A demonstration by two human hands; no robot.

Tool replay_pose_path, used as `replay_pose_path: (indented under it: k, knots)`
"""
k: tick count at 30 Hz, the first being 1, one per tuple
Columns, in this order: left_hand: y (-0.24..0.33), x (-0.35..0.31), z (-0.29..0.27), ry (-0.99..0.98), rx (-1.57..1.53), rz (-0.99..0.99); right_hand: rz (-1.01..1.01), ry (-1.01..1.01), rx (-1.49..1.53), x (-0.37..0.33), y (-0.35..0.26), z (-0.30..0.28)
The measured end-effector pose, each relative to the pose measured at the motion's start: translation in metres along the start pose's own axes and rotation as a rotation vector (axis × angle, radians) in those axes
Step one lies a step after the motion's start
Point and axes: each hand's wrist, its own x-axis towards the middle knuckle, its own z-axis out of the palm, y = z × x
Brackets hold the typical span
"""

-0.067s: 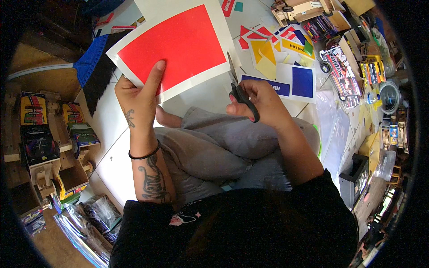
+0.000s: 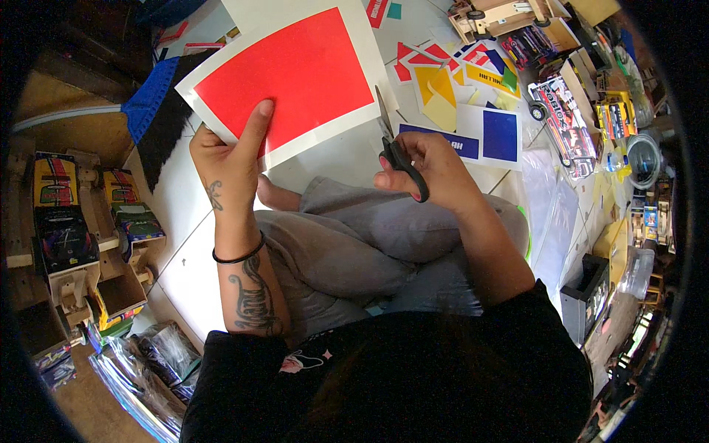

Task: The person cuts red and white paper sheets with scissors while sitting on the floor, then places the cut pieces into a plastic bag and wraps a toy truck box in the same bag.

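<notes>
A sheet with a large red rectangle and a white border is raised in front of me. My left hand pinches its lower left edge, thumb on the red face and fingers behind. Black-handled scissors sit in my right hand, fingers wrapped round the handles. Their blades point up beside the sheet's right edge; whether they touch it I cannot tell. Beyond my right hand lie a white sheet with a blue rectangle and a blue lettered strip.
Red and yellow cut pieces are scattered on the tiles ahead. Toy trucks and a coil of clear tubing stand right, near a black box. Wooden toy trucks and a broom are left. My crossed legs lie below.
</notes>
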Motion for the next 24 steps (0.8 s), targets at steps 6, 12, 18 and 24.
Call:
replay_pose_path:
  k: [6,12,18,24]
  knots:
    - [0.0002,0.002,0.0015,0.028,0.016,-0.021,0.018,0.02,0.007,0.0036,0.0008,0.0012]
    - [-0.0004,0.0056,0.0049,0.014,0.013,0.012,-0.015,0.067,-0.064,0.0063,-0.0016,-0.0021]
    - [-0.0008,0.0057,0.004,0.007,0.027,0.004,-0.05,0.101,-0.077,0.0064,0.001,-0.0011]
    - [-0.0009,0.0034,0.0053,-0.038,0.025,-0.012,-0.057,0.078,-0.052,0.0069,0.0008,-0.003]
